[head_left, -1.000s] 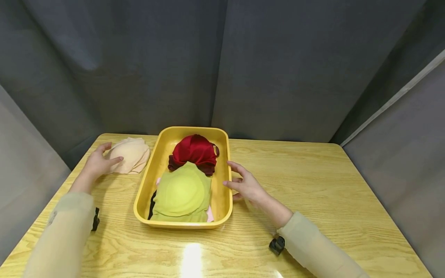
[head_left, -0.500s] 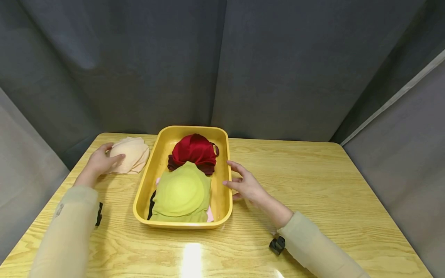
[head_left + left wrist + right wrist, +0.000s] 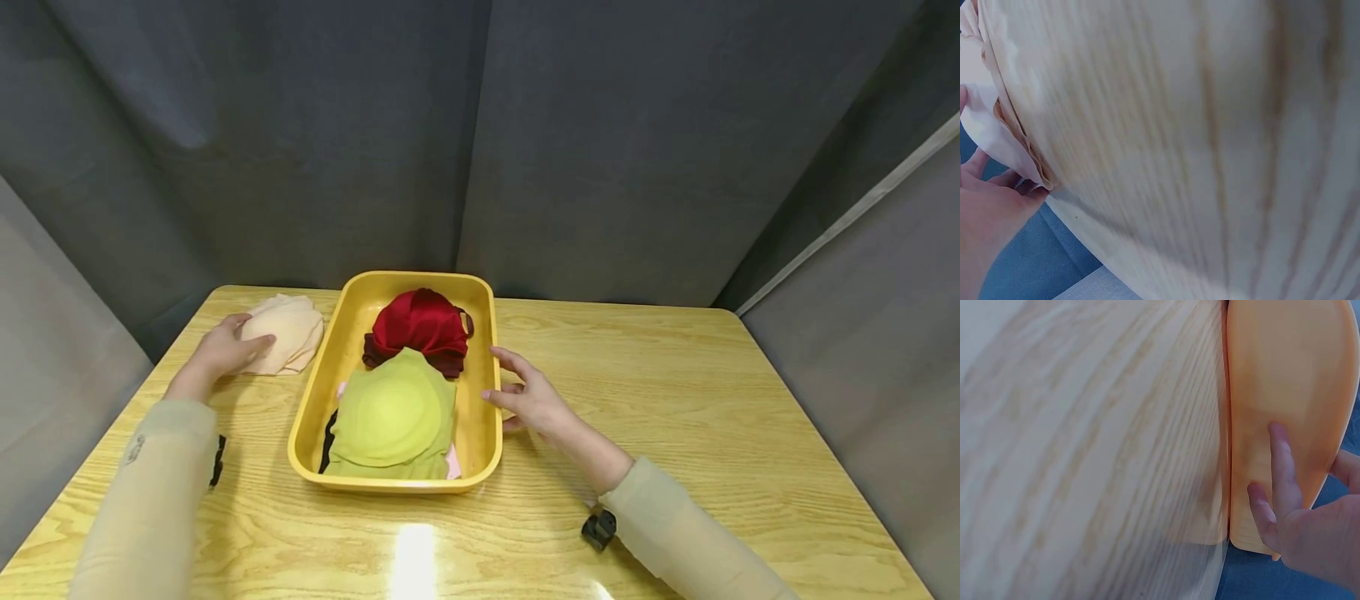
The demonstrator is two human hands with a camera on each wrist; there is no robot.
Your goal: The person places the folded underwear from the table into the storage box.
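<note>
A folded beige bra [image 3: 291, 332] lies at the left back of the table. My left hand [image 3: 223, 348] has it by its left side, thumb on top of the cup; the left wrist view shows the other fingers [image 3: 1009, 178] tucked at the fabric's edge. A yellow tray [image 3: 318, 393] stands right of the bra. Inside it are a red bra [image 3: 420, 323] at the back and a lime-green bra [image 3: 393, 417] in front. My right hand [image 3: 536, 402] touches the tray's right side with spread fingers, two of them against the outer wall in the right wrist view.
Dark red fabric [image 3: 444, 364], a black edge [image 3: 327, 442] and pink fabric [image 3: 453, 462] peek out around the bras in the tray. Grey curtains [image 3: 600, 167] hang behind the wooden table [image 3: 675, 400] and at both sides.
My left hand has moved a little to the right, closer over the beige bra, and its thumb now lies on the cup. The right hand and the tray have stayed put.
</note>
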